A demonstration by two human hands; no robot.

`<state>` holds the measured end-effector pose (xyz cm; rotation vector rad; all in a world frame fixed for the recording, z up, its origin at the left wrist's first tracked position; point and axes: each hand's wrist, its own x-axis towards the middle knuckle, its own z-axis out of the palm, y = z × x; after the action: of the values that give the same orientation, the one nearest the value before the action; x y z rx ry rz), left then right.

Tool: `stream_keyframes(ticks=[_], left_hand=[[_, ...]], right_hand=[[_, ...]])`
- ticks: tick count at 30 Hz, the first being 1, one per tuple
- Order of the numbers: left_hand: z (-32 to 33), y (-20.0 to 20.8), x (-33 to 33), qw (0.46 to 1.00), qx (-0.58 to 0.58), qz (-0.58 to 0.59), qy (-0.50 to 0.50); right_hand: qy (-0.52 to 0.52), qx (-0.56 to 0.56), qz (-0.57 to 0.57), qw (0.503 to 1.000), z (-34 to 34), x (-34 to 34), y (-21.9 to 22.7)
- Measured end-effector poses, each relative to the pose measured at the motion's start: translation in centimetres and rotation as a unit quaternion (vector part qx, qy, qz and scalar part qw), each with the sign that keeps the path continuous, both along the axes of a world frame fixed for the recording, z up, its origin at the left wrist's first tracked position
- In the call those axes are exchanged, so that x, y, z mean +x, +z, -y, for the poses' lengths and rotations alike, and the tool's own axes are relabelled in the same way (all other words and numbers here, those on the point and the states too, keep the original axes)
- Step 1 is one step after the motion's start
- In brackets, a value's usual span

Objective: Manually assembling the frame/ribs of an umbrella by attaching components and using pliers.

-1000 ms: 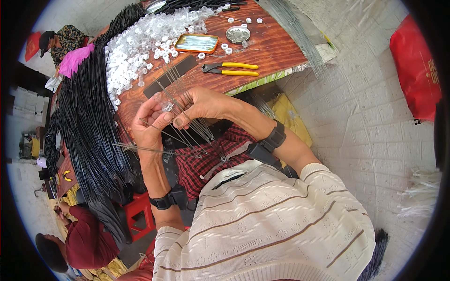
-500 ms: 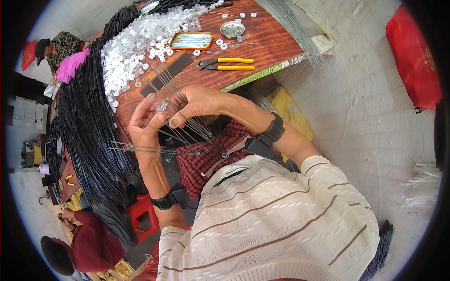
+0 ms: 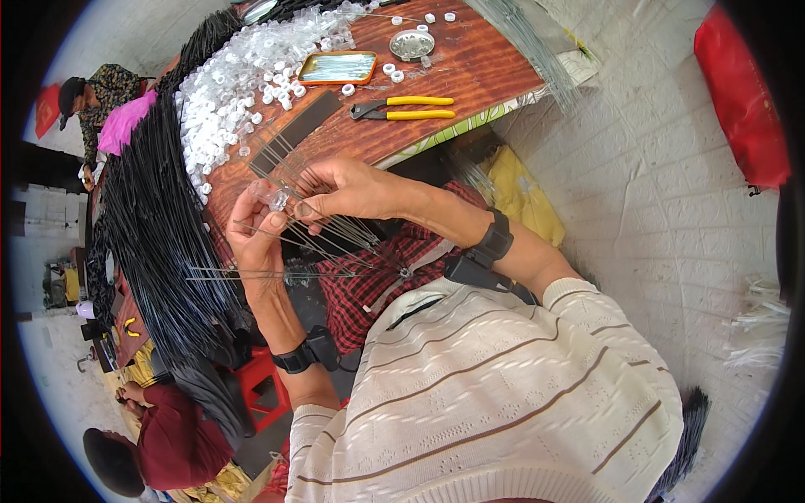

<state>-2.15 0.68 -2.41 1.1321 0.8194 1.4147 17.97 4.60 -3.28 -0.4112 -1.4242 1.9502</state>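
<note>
Just off the table's front edge my two hands meet. My left hand (image 3: 256,235) pinches a small clear plastic piece (image 3: 277,200) between thumb and fingers. Close beside it, my right hand (image 3: 348,191) is closed on thin metal rods (image 3: 356,231), which stick out past its fingers toward the table and back over my lap. More rods (image 3: 231,273) cross over my left wrist. Their inner ends, behind my fingers, are hidden. Red-and-black checked cloth (image 3: 352,302) lies under the rods on my lap.
Clear and white plastic parts (image 3: 218,101) heap on the wooden table (image 3: 478,67), beside an orange-rimmed tin (image 3: 338,68), a round metal dish (image 3: 412,45) and yellow-handled cutters (image 3: 402,108). Long black strands (image 3: 151,210) hang at left. A red stool (image 3: 264,390) and two people are also at left.
The clear piece has shifted slightly left and shows more between my fingers. My right hand has turned a little with the rods. A person at far left has moved a hand into view.
</note>
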Motion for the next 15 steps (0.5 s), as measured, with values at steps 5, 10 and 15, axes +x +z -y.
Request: stream_keyframes(ticks=[5, 10, 15], left_hand=[[-0.1, -0.4, -0.1, 1.0, -0.004, -0.006, 0.009], [0.0, -0.8, -0.1, 0.999, 0.002, 0.012, 0.032], [0.1, -0.7, -0.6, 0.998, -0.01, 0.044, -0.047]], right_hand=[[-0.038, -0.001, 0.014, 0.999, 0.0, -0.6, -0.6], [-0.019, -0.036, -0.035, 0.999, 0.4, -1.0, 0.0], [0.029, -0.051, -0.063, 0.996, 0.2, -1.0, -0.8]])
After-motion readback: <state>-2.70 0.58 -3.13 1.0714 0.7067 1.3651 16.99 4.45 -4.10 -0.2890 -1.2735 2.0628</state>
